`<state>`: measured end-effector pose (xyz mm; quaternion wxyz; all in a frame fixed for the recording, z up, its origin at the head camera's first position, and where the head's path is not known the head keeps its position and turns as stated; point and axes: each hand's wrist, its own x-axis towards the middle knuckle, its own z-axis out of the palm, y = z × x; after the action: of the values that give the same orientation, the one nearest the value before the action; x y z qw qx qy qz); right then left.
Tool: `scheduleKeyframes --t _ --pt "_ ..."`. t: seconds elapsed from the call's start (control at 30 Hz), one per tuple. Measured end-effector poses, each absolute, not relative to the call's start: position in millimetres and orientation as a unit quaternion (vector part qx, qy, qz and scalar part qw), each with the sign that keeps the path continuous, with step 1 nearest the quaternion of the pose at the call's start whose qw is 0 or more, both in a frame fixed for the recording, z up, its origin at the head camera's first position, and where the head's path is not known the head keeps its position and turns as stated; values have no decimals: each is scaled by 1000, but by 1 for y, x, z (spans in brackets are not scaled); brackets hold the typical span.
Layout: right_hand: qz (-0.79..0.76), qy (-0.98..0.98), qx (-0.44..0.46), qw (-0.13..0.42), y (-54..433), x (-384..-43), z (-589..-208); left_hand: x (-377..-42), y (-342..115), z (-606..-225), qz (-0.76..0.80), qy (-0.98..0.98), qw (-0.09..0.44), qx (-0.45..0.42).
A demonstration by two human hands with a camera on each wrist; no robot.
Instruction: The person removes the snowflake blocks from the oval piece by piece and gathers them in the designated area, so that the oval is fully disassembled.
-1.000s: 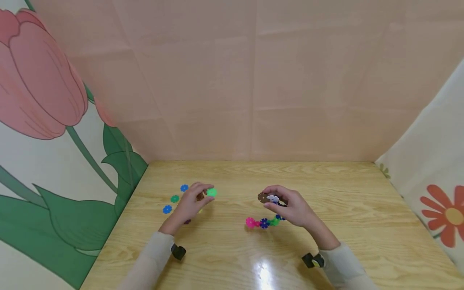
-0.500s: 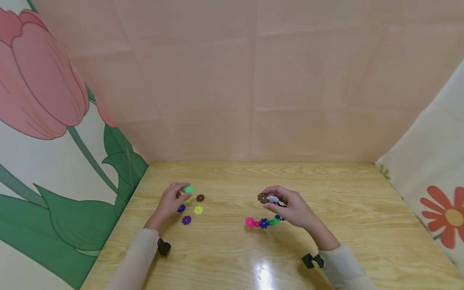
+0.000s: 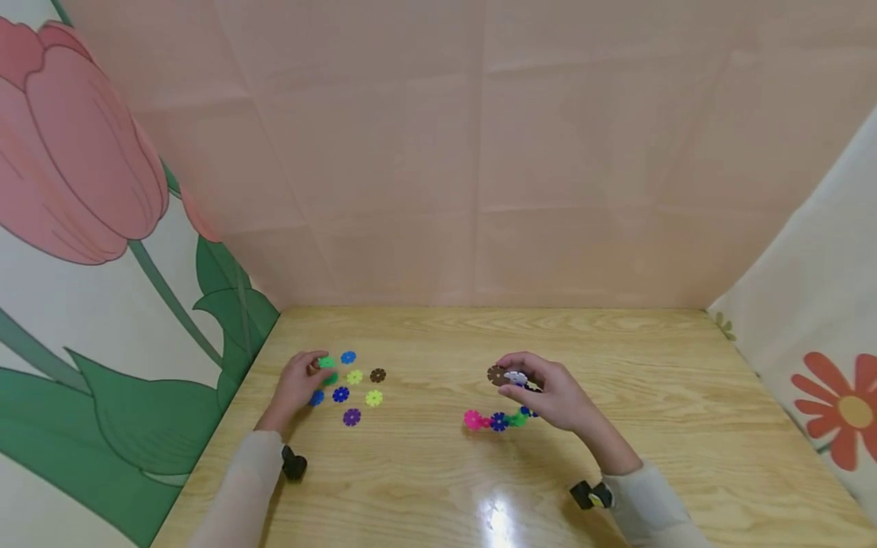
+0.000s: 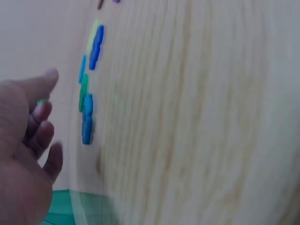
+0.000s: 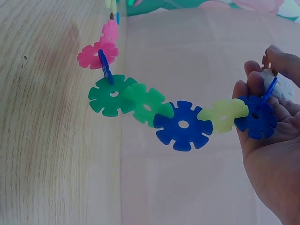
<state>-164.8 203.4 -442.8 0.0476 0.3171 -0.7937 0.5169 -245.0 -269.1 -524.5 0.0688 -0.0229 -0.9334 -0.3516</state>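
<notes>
My left hand (image 3: 294, 387) pinches a light green snowflake disc (image 3: 326, 362) between thumb and fingers, at the left edge of a group of loose discs. In the left wrist view only a sliver of green shows between the fingers. My right hand (image 3: 553, 390) grips one end of a chain of slotted discs, near a brown disc (image 3: 496, 374) and a white disc (image 3: 515, 377). From there the chain hangs in a curve through a blue disc (image 5: 183, 124), a green disc (image 5: 112, 95) and a pink disc (image 3: 473, 420) at its far end.
Loose discs lie flat on the wooden table (image 3: 425, 479): a purple disc (image 3: 352, 417), a brown disc (image 3: 377, 375), a yellow disc (image 3: 373, 398) and several blue and green ones. A pink cloth (image 3: 473, 152) rises behind the table, with flowered cloths at both sides.
My left hand has moved left with the light green disc, from the right side of the loose discs to their left side, uncovering several of them. My right hand stays in place.
</notes>
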Motion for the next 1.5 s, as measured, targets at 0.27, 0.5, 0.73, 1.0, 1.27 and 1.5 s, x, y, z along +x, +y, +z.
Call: scheduleKeyframes --t 0.27,0.5,0.73,1.0,1.27,1.5 --pt "512 -798 315 50 203 -165 -443 -245 -276 -528 -314 -948 46 27" --pt "514 -797 315 47 202 -165 -443 -243 -281 -530 -295 -952 44 68" --pt "513 -797 316 49 202 -165 -443 -243 -282 -531 -289 -953 36 83" --pt "513 -798 314 41 202 -166 -442 -242 -281 -528 -287 -953 28 88" --pt "515 -793 324 42 204 -167 -443 -241 -279 -524 -305 -947 35 94" --pt "520 -783 338 51 203 -166 -442 -240 -254 -511 -337 -935 94 50"
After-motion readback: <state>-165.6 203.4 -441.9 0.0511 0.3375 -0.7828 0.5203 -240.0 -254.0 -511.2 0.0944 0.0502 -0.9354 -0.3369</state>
